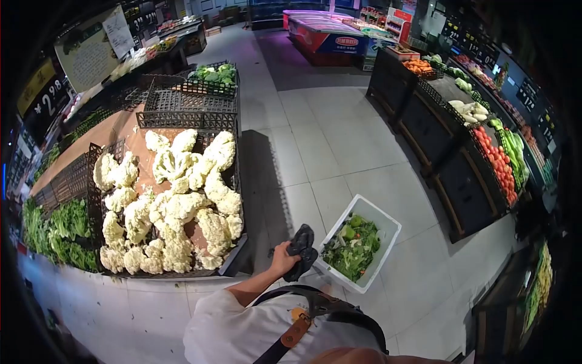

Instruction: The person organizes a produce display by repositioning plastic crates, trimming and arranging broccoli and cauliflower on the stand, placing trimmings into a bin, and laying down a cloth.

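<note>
My left hand [283, 259] is closed around a crumpled black bundle [301, 252], thin and soft like a plastic bag or cloth; I cannot tell which. It hangs just left of a white bin [393, 233] on the floor. Inside the bin lie green leaf trimmings [351, 246] with a few orange bits. To the left of the hand, many cauliflower heads [176, 206] fill a display stand. Part of my right arm [357, 356] shows at the bottom edge, but the right hand is out of sight.
Black crates [191, 100] stand behind the cauliflower, with broccoli [215, 76] at the far end. Leafy greens [66, 227] lie on the left. Along the right runs a dark stand with tomatoes [494, 161] and white radishes [470, 111]. A red freezer [327, 42] stands farther back.
</note>
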`<control>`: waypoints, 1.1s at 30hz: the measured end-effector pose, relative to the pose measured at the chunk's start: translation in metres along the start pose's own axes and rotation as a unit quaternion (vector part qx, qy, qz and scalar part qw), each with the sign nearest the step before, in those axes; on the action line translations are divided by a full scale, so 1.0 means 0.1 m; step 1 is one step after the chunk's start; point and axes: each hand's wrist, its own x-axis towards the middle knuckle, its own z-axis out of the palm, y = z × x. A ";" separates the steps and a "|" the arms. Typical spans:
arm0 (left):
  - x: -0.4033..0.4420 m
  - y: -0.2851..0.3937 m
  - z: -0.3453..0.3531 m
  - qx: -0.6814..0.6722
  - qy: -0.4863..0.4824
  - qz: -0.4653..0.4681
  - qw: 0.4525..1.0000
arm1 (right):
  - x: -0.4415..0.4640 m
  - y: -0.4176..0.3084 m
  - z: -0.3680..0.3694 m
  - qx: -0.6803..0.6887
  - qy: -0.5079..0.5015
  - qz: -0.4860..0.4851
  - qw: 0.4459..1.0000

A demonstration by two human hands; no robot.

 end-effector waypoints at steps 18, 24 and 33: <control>1.21 1.24 1.50 -0.030 0.004 0.047 0.998 | 1.36 0.30 -1.15 0.160 0.042 0.152 0.974; 1.79 0.92 1.35 -0.060 -0.008 -0.023 0.998 | 1.72 0.16 -0.87 0.019 0.005 0.065 0.998; 3.36 0.83 0.85 -0.144 -0.017 -0.011 0.989 | 1.80 -1.47 -0.29 -0.104 0.008 0.047 0.993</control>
